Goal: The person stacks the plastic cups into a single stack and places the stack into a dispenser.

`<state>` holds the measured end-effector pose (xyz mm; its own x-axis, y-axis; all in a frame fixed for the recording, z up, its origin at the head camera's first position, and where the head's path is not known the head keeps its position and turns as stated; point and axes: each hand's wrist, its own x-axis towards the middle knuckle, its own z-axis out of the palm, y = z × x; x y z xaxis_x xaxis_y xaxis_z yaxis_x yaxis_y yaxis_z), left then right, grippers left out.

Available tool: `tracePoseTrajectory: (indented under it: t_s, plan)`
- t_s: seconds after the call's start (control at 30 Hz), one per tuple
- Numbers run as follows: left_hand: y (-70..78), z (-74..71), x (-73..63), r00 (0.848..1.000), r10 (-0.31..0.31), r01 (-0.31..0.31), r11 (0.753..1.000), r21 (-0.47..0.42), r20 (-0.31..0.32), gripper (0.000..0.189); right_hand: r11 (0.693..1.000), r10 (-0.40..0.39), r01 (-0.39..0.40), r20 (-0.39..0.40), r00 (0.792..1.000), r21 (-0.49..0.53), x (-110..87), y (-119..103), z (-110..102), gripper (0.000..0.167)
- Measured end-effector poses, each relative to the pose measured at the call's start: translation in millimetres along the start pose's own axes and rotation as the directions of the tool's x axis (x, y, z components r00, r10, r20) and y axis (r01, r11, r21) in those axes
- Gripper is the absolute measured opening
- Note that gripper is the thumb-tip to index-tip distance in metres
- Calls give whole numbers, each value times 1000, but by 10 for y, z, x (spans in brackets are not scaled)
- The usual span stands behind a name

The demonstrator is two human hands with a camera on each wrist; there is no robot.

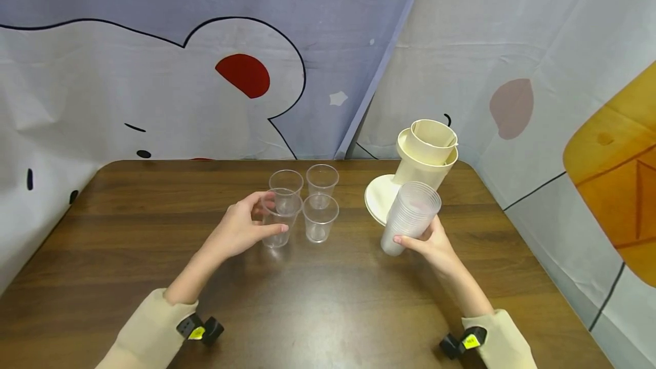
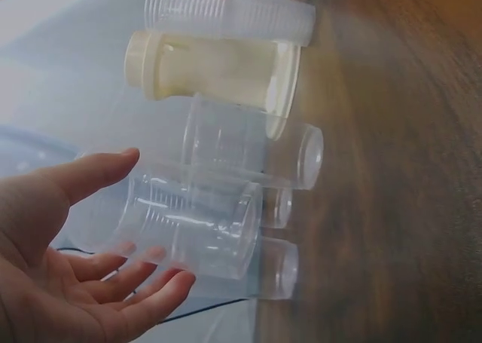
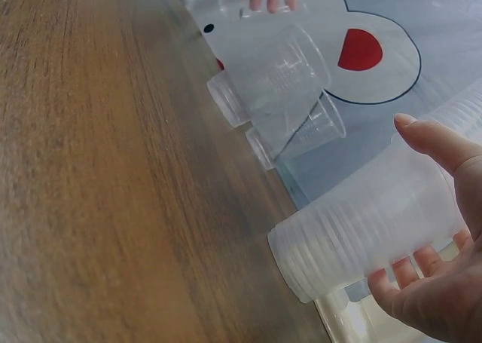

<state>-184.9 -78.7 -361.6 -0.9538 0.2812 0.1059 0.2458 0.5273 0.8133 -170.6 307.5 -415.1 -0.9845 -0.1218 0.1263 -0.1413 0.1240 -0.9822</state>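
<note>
My left hand (image 1: pixel 245 222) holds a clear plastic cup (image 1: pixel 277 232), thumb on the near side and fingers round the far side. In the left wrist view, this cup (image 2: pixel 215 241) shows its base raised off the wood. Three more clear cups stand upright close by: one beside it (image 1: pixel 319 226) and two behind, at the left (image 1: pixel 293 178) and the right (image 1: pixel 323 178). On the right, my right hand (image 1: pixel 434 246) grips a tall stack of nested plastic cups (image 1: pixel 407 221), tilted with its mouth end up and to the right. The stack's lower end (image 3: pixel 294 264) appears close over the table in the right wrist view.
Behind the stack stands a cream plastic tube-shaped holder (image 1: pixel 422 167) with a wide collar and a round base (image 1: pixel 380 198). The brown wooden table (image 1: pixel 307 312) ends at a printed cloth backdrop (image 1: pixel 169 95) at the back and right.
</note>
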Motion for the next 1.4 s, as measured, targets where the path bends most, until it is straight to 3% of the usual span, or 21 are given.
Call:
tracePoseTrajectory:
  t_s: [0.43, 0.97, 1.4]
  plan:
    - [223, 33, 44, 994, 23, -28, 999, -42, -106, 72, 1000, -1, 1, 4, 1000, 1, 1, 5, -1, 77]
    - [388, 161, 86, 990, 26, -42, 992, -118, -137, 74, 1000, -4, 4, 9, 1000, -4, 8, 24, -12, 79]
    - [470, 102, 79, 988, 25, -40, 995, -95, -149, 73, 1000, -4, 4, 7, 1000, -14, 11, 42, -16, 79]
